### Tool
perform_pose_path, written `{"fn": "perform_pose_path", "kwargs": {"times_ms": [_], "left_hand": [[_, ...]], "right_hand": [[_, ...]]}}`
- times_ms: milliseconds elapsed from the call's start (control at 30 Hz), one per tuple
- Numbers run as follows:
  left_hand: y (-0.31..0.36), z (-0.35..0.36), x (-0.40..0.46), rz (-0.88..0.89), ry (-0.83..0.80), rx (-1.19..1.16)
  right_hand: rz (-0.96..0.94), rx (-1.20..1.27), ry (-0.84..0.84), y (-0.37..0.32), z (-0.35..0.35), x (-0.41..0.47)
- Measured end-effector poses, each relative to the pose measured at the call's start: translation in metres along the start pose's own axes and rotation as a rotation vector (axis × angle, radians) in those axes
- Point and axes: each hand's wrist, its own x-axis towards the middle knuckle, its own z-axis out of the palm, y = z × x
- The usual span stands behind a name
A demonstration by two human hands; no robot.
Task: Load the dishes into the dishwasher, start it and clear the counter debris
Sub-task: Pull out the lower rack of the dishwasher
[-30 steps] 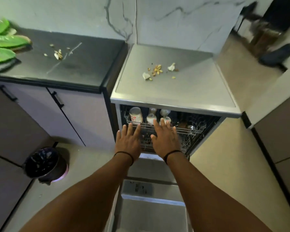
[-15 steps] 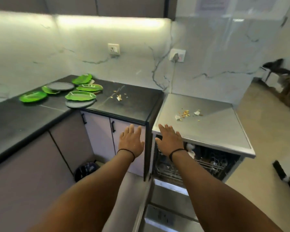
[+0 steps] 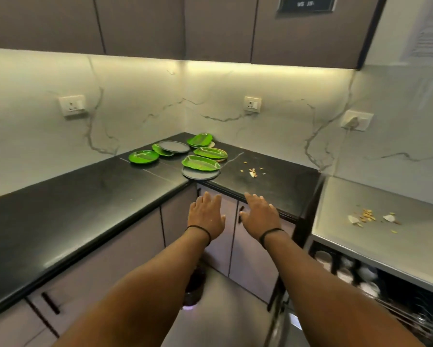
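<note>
Only blurred, unreadable characters on a dark wall display (image 3: 306, 4)

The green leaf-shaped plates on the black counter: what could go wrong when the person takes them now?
1. The nearest green leaf-shaped plate lies on a round grey plate that seems to jut over the black counter edge; a careless grab could tip both off.
2. The open dishwasher rack projects low on the right; it could be bumped.

Both the left hand and the right hand are empty.

Light: glowing warm from a strip under the upper cabinets (image 3: 175, 26), washing the marble wall
Glare: bouncing off the black counter (image 3: 68, 196)
Blur: smearing the dishwasher rack (image 3: 385, 291) pretty badly
Edges: bending outward, wide-angle style
</note>
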Motion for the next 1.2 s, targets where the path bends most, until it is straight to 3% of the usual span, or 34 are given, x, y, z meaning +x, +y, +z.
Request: {"fn": "perform_pose_path", "kwargs": {"times_ms": [400,567,833,1200], "left_hand": [[-0.186,-0.024,0.047,-0.125,-0.037,0.018],[-0.190,-0.015,0.072,-0.059,-0.037,-0.036],[-0.228,0.011,0.124,-0.069,-0.059,-0.036],[-0.252,0.096,0.287,-0.236,-0.105,-0.115]], "right_hand": [[0.016,0.070,-0.115,-0.150,0.081,0.068],[0.037,0.032,-0.057,-0.155,0.074,0.096],[0.036,0.096,-0.135,-0.171,0.109,0.160],[0.024,0.130,-0.135,-0.126,0.197,0.331]]}}
